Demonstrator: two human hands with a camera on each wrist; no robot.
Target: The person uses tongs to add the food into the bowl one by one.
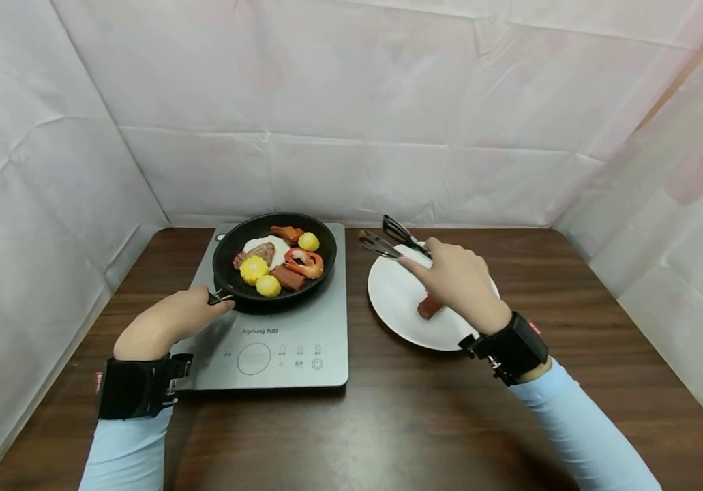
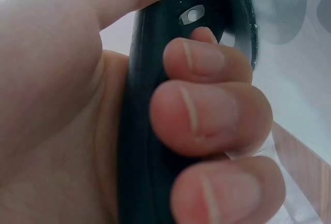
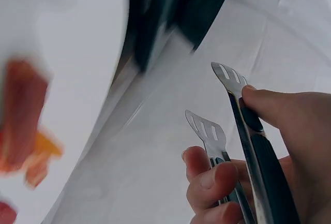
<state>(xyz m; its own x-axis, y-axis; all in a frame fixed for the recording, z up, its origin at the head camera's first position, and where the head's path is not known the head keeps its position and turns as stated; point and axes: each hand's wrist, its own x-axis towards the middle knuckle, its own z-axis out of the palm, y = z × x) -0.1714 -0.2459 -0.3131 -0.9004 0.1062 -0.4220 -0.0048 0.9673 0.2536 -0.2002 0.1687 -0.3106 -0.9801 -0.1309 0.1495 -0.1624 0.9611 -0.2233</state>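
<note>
pan held on the cooker, tongs raised over the plate

the left hand grips the black handle of the frying pan, fingers curled round it and the thumb along the top. the pan sits on the grey induction cooker at the left of the dark wooden table, and holds corn pieces, a shrimp, a fried egg, meat and a sausage. the right hand holds a pair of metal tongs, whose slotted tips stand apart and point far and left, holding nothing. that hand hovers over the white plate, just right of the cooker. one sausage piece lies on the plate, partly hidden under the hand.
</note>
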